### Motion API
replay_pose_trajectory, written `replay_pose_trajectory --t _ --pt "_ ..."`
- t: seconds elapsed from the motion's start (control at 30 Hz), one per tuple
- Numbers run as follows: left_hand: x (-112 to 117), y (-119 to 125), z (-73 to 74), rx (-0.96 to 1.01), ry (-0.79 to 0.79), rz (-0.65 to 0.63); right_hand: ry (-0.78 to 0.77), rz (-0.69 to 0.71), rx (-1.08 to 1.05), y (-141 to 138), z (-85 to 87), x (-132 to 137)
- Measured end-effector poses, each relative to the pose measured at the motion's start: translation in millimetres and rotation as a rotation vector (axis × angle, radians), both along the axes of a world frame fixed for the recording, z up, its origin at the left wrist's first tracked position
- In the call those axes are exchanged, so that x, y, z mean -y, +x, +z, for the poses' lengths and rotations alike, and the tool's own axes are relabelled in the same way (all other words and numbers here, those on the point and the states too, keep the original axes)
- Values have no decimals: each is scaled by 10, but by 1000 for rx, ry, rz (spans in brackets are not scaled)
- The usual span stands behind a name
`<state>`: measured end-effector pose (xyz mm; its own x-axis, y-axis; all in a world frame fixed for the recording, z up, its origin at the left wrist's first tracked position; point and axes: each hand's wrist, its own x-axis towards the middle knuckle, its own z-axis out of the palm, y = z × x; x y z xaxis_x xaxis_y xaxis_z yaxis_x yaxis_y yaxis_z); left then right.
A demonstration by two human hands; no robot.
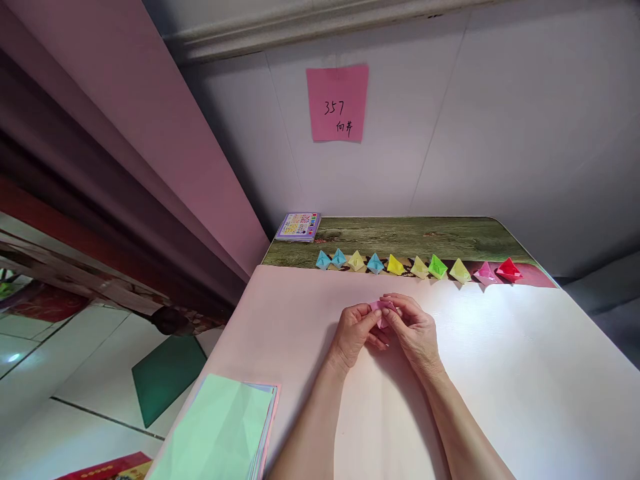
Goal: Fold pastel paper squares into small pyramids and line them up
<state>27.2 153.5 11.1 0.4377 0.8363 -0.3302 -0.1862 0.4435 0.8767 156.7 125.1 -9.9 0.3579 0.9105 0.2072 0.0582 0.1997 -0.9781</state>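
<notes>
A small folded piece of pink paper (pixel 383 307) is pinched between my two hands, just above the white tabletop. My left hand (pixel 354 332) grips its left side, thumb on top. From the right, my right hand (pixel 414 327) holds it with the thumb pressed on its face and fingers behind. Much of the paper is hidden by the fingers. Beyond the hands stands a row of small folded paper boats, among them a blue one (pixel 375 263), a yellow one (pixel 395 265), a green one (pixel 437 267), a pink one (pixel 485 273) and a red one (pixel 509 270).
A stack of coloured paper (pixel 220 427), pale green on top, lies at the table's near left. A printed pack (pixel 299 227) sits at the far left corner. On the wall behind hangs a pink note (pixel 337 103). A curtain (pixel 150 133) borders the left side.
</notes>
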Motion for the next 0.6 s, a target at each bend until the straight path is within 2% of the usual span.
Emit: replay_pose_trajectory --t 0.2,0.5,0.6 --pt "4 4 -7 27 -19 71 2 46 36 -14 38 16" --pt "-16 -34 22 211 -105 156 -21 180 175 7 94 72" --pt "-20 -47 30 224 -95 142 -8 191 180 9 112 82"
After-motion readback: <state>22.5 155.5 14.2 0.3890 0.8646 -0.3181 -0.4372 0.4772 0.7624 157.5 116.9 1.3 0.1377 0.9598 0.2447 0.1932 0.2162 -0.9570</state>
